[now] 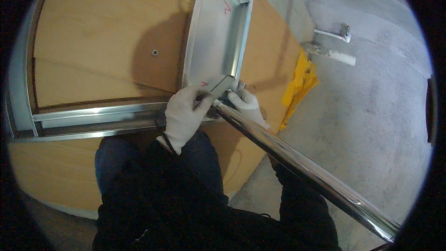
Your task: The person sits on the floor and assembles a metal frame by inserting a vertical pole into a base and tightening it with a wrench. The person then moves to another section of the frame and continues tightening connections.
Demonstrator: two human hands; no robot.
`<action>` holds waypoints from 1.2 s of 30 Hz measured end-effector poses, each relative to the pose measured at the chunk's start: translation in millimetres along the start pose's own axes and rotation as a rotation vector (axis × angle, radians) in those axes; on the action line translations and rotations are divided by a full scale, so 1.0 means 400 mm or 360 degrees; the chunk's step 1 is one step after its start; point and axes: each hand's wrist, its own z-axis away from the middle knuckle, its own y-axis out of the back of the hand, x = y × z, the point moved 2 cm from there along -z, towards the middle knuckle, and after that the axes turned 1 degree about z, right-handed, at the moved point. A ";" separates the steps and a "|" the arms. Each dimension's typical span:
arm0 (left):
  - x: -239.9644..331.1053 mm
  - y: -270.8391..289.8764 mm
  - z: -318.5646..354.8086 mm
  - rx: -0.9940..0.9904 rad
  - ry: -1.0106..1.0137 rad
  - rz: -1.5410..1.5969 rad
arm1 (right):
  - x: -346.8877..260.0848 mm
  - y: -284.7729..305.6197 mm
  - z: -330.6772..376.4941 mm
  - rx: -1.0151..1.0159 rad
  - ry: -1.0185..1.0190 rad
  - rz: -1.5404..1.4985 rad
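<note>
My left hand (186, 116), in a white glove, is closed at the near corner of a metal frame, its thumb and fingers at the lower end of a flat grey metal strip (222, 85). The strip lies slantwise across that corner. Close by on the right, my gloved right hand (246, 105) is closed, fingertips at a small shiny part beside the strip that I cannot make out. Between the hands is the upper end of a chrome tube (297, 160), which runs down to the lower right. The frame's metal panel (211, 37) bears red marks.
A small nut (155, 52) lies on the cardboard (93, 32) within the frame. The frame's steel rail (102, 111) runs to the left. Beyond the cardboard are a yellow plastic piece (299, 83), a white pipe (341, 57) and the concrete floor (353, 125).
</note>
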 end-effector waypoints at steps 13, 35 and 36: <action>-0.004 -0.002 -0.002 0.0012 0.0039 0.0047 | -0.195 0.060 0.000 -0.0198 0.0617 0.1612; 0.005 -0.008 -0.007 0.0037 -0.0001 0.0054 | -0.217 0.053 -0.061 -0.0532 0.1068 0.1870; 0.002 -0.009 -0.007 0.0036 -0.0012 0.0051 | -0.216 0.053 -0.063 -0.0546 0.1070 0.1898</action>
